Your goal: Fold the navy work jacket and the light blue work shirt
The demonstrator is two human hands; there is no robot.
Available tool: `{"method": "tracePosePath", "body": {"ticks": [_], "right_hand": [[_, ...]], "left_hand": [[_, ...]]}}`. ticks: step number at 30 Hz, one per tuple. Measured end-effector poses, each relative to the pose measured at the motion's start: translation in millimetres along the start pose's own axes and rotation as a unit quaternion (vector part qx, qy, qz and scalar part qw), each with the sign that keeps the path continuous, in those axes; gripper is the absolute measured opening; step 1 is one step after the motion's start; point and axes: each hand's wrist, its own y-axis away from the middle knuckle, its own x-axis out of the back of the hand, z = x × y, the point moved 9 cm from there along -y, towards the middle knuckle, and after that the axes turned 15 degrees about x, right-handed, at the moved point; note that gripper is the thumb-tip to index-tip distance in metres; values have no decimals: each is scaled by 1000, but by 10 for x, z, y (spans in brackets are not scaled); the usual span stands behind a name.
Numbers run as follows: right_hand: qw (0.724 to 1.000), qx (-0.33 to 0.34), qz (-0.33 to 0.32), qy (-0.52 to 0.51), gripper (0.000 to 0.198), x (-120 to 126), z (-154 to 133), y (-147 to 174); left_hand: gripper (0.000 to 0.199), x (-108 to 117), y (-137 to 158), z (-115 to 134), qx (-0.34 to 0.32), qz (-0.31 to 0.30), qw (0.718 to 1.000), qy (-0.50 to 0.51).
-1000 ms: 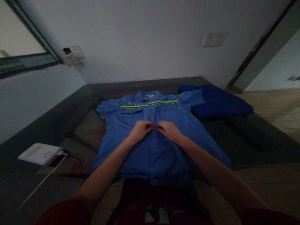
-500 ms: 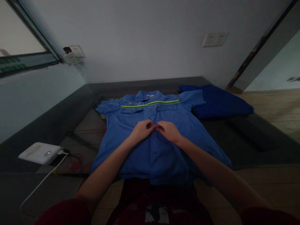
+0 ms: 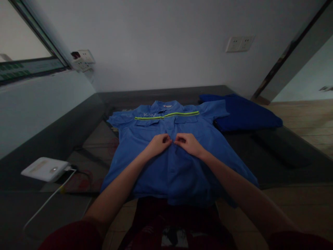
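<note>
A blue short-sleeved work shirt (image 3: 151,166) lies front up on the dark table, its collar away from me. A yellow-green stripe crosses the chest above two flap pockets. At the middle of the button placket, my left hand (image 3: 160,142) pinches the cloth between thumb and fingers. Just to its right, my right hand (image 3: 188,143) is closed in a similar pinch at the other side of the placket. A small gap separates the two sets of fingertips. Whatever button lies between them is too small to make out.
A folded darker blue cloth (image 3: 247,113) lies at the table's right, partly under the shirt's sleeve. On the left sits a white box-like device (image 3: 47,169) with a white cable (image 3: 49,198) hanging over the front edge. The dark table (image 3: 286,173) meets a wall with sockets (image 3: 239,44).
My right hand's fingertips have moved slightly right, away from the left ones, opening a small gap. My left hand and the shirt have hardly moved.
</note>
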Motion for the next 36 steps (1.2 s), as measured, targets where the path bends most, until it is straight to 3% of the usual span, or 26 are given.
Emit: {"method": "tracePosePath", "body": {"ticks": [9,17,21,27,36], "right_hand": [[998,-11,-3,-55,15,-60,57,1],[998,17,52,-13,22,60,-53,0],[998,20,61,3,22,48,-79,7],[997,43,25,57,9,48,-121,-6],[978,68,-81,181,15,-72,-183,12]], "left_hand": [[22,-66,4,-28,19,-52,998,-25],[37,-70,26,-50,28,-61,998,-18],[33,-93,-3,-71,27,-65,998,-5],[25,-51,-3,-16,-2,-48,999,21],[23,-25,67,75,-17,-34,999,-29]]}}
